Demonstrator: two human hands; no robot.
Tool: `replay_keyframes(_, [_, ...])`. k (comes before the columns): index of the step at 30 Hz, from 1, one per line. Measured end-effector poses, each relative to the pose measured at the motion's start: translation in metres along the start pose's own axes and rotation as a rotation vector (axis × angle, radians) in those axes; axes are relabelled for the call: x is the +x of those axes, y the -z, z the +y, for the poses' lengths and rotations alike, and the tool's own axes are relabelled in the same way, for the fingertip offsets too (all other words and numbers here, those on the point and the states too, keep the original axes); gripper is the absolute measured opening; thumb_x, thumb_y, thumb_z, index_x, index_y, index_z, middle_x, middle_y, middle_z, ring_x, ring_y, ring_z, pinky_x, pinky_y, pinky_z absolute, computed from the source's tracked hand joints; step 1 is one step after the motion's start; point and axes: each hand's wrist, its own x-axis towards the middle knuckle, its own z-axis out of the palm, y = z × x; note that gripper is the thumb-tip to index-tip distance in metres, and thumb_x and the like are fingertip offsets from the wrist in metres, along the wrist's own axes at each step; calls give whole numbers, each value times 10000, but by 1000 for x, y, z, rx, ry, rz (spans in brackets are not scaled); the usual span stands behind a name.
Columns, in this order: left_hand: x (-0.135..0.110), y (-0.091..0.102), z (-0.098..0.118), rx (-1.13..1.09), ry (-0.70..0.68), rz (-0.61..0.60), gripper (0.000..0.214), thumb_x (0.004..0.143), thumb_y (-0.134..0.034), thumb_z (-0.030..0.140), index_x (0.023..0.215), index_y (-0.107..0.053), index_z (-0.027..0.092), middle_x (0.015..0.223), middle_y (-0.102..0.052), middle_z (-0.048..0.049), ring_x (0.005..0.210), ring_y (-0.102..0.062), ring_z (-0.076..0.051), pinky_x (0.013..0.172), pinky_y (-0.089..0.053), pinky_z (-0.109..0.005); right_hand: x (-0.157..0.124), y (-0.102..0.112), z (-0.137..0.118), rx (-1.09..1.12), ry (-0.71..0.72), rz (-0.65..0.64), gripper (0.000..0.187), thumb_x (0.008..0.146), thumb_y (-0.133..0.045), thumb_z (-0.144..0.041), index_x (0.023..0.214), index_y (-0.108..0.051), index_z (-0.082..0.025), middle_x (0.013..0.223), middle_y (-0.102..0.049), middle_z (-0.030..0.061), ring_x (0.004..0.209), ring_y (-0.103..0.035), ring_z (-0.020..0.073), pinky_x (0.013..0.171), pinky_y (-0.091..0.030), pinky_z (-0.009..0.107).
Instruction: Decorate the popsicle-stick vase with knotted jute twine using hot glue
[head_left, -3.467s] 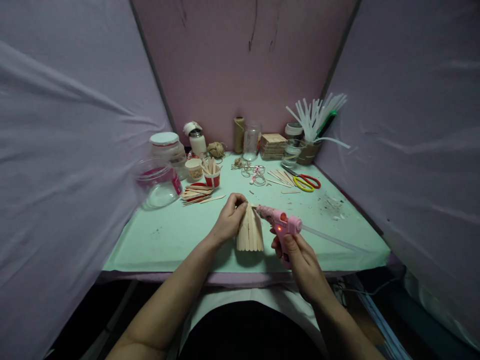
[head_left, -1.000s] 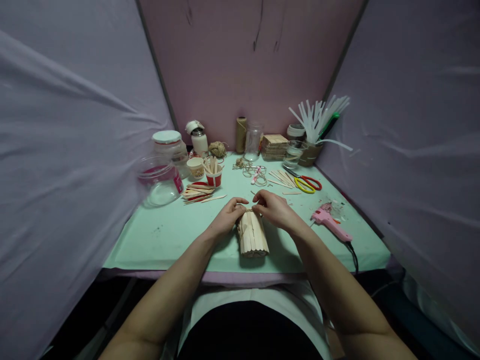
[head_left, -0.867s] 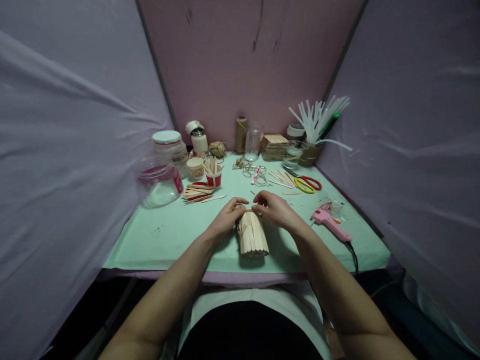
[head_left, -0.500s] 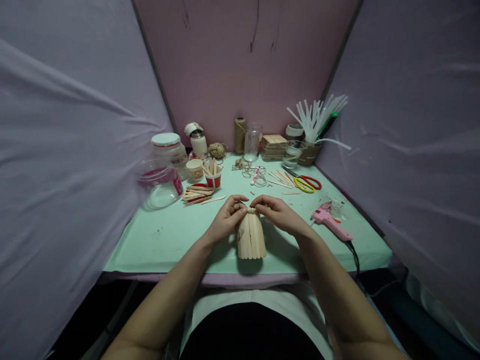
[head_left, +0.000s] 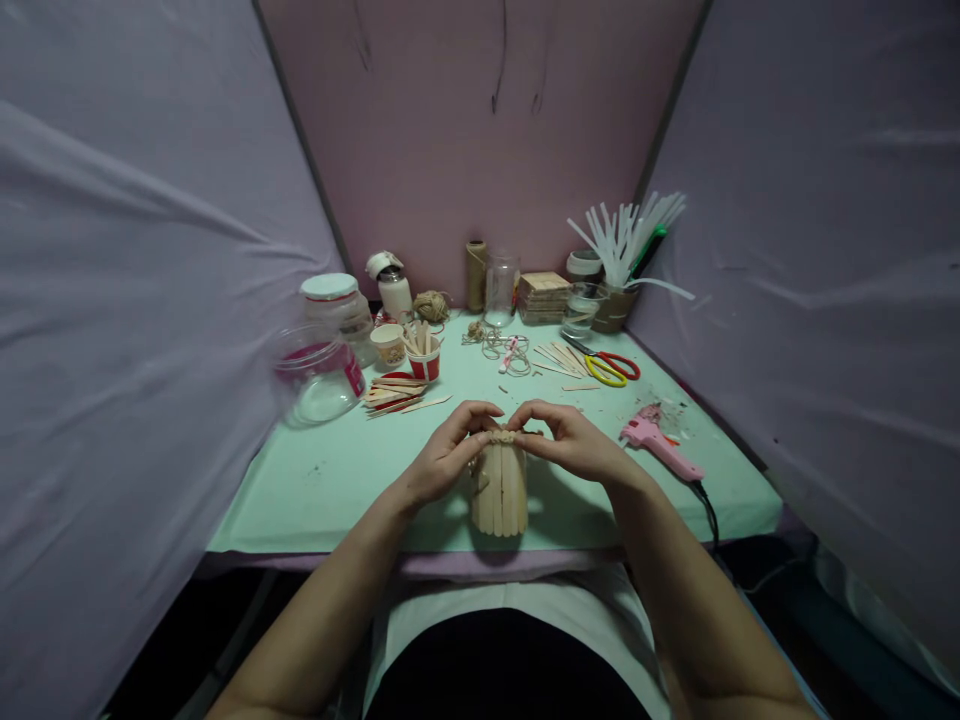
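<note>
A rounded cup made of pale popsicle sticks [head_left: 499,498] is held above the table near its front edge, tilted so that the round stick ends point toward me. A braided twine trim [head_left: 501,437] runs along its far rim. My left hand [head_left: 448,455] pinches that rim at the left end of the braid, thumb on the near side. At the right end, my right hand [head_left: 576,446] pinches the rim and braid with thumb and forefinger. The fingertips behind the rim are partly hidden.
A pink glue gun [head_left: 660,445] lies at right, its cord running off the table. Behind it are scissors [head_left: 604,362] and loose sticks [head_left: 562,360]. Cups of sticks [head_left: 424,362], a clear plastic tub [head_left: 319,385], jars and twine stand farther back. Fabric walls rise on both sides.
The cup has come slightly lower and nearer in view, tilting a little. My right hand's fingers have shifted along the rim, and the braid shows more plainly between my hands.
</note>
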Motion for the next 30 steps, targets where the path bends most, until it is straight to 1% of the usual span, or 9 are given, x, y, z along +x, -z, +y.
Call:
replay_keyframes(2, [-1,1,1,0,0,-13,292,913,-489,341,1162,-486,188,947,-589,-48,882,-544,-163,792,-407,-278,-1,0,-2,12,0,-18,160,854,-614,-335,869,-656,-181,867,-652,26,826,-574,156,794,-436,279])
replay_keyframes(5, [-2,-2,6,50,-10,-11,334,882,-555,344,1173,-488,196,934,-600,-48,873,-554,-167,800,-407,-280,-2,0,-6,28,13,-42,149,855,-612,-326,859,-639,-180,857,-635,21,807,-564,149,774,-437,269])
replay_keyframes(8, [-4,-6,11,59,3,23,361,847,-613,341,1161,-503,201,919,-612,-47,837,-560,-158,762,-406,-261,-3,-2,-9,27,21,-55,137,854,-613,-319,860,-627,-183,872,-633,24,818,-561,152,780,-435,272])
replay_keyframes(11, [-5,-11,13,26,-7,49,341,843,-622,323,1140,-503,205,908,-620,-44,821,-566,-148,748,-408,-250,-4,-3,-10,15,30,-52,131,852,-613,-316,865,-622,-185,896,-634,31,842,-562,160,794,-434,282])
replay_keyframes(17, [-5,-12,11,67,-63,55,297,847,-600,271,1118,-501,204,918,-602,-40,820,-550,-146,748,-402,-251,-6,-2,-9,-28,71,-36,103,848,-614,-288,856,-607,-185,903,-613,39,871,-550,166,816,-428,293])
replay_keyframes(21, [-5,-4,12,142,-84,-44,405,834,-578,245,1215,-449,199,950,-584,-45,847,-531,-166,776,-401,-273,-5,1,-9,-46,92,-53,107,860,-597,-292,891,-615,-190,936,-613,48,919,-552,178,856,-428,310])
replay_keyframes(23, [-6,0,12,153,-87,-70,412,844,-547,240,1238,-434,196,990,-583,-56,885,-527,-179,804,-399,-289,-5,2,-9,-66,111,-63,121,859,-599,-298,917,-622,-194,953,-617,53,945,-548,188,877,-424,324])
replay_keyframes(26, [-8,1,12,163,-76,-64,382,865,-515,236,1237,-436,199,1016,-582,-66,928,-530,-192,830,-397,-303,-4,3,-12,-123,147,-69,137,854,-613,-315,928,-623,-201,950,-621,58,952,-534,197,891,-415,345])
replay_keyframes(30, [-7,-3,14,148,-69,-48,343,891,-504,252,1226,-445,207,975,-588,-59,903,-542,-180,816,-403,-294,-4,2,-16,-201,175,-61,146,866,-612,-350,866,-615,-204,880,-613,43,916,-530,190,924,-383,371])
